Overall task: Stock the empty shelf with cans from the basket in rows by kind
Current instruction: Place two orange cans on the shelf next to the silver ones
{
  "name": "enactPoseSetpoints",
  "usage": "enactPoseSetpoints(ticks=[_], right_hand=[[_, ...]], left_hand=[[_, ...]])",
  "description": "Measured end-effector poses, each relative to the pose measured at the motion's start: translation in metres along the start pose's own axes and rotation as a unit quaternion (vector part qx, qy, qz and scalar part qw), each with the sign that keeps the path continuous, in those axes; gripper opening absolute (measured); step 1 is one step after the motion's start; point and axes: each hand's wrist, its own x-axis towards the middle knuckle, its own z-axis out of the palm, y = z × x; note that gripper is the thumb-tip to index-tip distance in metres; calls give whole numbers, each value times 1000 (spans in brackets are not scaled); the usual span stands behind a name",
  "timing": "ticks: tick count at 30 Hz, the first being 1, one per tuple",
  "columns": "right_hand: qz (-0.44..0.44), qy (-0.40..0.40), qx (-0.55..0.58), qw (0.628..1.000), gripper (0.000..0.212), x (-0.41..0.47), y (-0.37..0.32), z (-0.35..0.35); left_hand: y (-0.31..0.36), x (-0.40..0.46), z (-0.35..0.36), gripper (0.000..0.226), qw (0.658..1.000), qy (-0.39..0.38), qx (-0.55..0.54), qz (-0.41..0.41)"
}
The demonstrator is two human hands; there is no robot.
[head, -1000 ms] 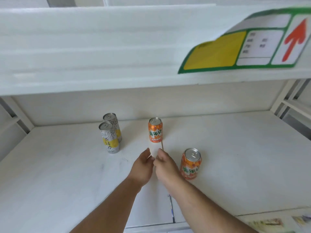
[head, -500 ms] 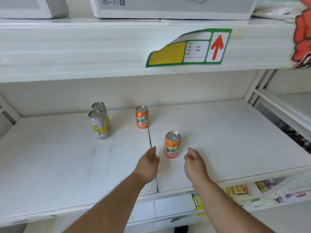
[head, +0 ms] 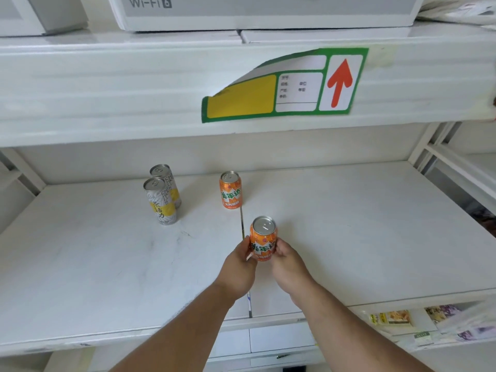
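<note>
Low in the middle of the frame, our left hand (head: 239, 267) and right hand (head: 288, 264) clasp the near orange can (head: 263, 238) between them — fingers curled round its lower half, its lid clear above them, upright on the white shelf (head: 362, 237). Further up stands a second orange can (head: 230, 189); left of centre, two tall grey-and-yellow cans (head: 161, 201) — one just behind the other.

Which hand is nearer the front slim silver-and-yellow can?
Left. The left hand grips the short orange can from the side facing the slim silver-and-yellow can; the right hand grips its far side.
</note>
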Motion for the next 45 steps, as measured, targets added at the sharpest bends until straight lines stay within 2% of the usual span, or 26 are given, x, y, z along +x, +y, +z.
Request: enactPoseSetpoints(ticks=[9, 14, 24, 34, 45], right_hand=[[-12, -61, -24, 998, 42, -4, -14, 45], [-22, -45, -27, 998, 44, -7, -9, 41], [-41, -21, 4, 999, 40, -5, -12, 45], [-48, -26, -4, 998, 44, 37, -34, 45], [-54, -25, -5, 998, 43, 87, -50, 46]], left_hand=[[-24, -20, -44, 56, 999, 45, -5, -16], [-32, -23, -46, 54, 997, 66, -21, -37], [-40, -16, -45, 41, 998, 45, -32, -4], [-40, 40, -53, 47, 999, 45, -23, -12], [-28, 93, -64, 43, 998, 54, 11, 2]])
